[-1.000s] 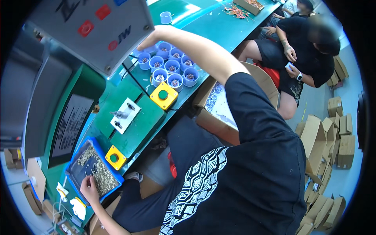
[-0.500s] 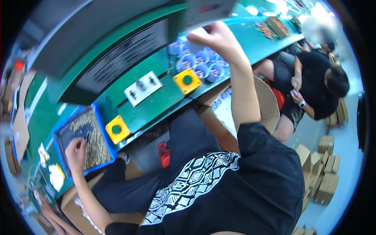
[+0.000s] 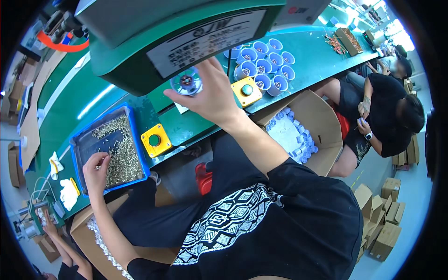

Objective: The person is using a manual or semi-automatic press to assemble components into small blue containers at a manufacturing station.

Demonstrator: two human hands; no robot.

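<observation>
My left hand (image 3: 96, 171) is over a blue-rimmed tray (image 3: 144, 161) spread with many small brass-coloured metal parts (image 3: 122, 161). Its thumb and fingers are pinched together; anything between them is too small to make out. My right hand (image 3: 215, 95) grips a clear, blue-tinged plastic cup (image 3: 186, 82) with reddish-brown metal pieces inside. That cup is just below the green machine head (image 3: 182, 51), in front of a white fixture block (image 3: 181, 108) that my hand mostly hides. To the right of the fixture stand several similar blue cups (image 3: 263, 66) in rows, with metal pieces in them.
Two yellow boxes with green buttons, one left (image 3: 156, 140) and one right (image 3: 247, 90), flank the fixture. An open cardboard box (image 3: 322, 126) holding pale blue parts stands by my right side. White gloves (image 3: 69, 193) lie left of the tray. A co-worker (image 3: 389, 107) sits at right.
My right hand has come down and left from above the cup rows to the machine head, with the cup now plainly in view. The left hand stays over the tray, its fingers still pinched.
</observation>
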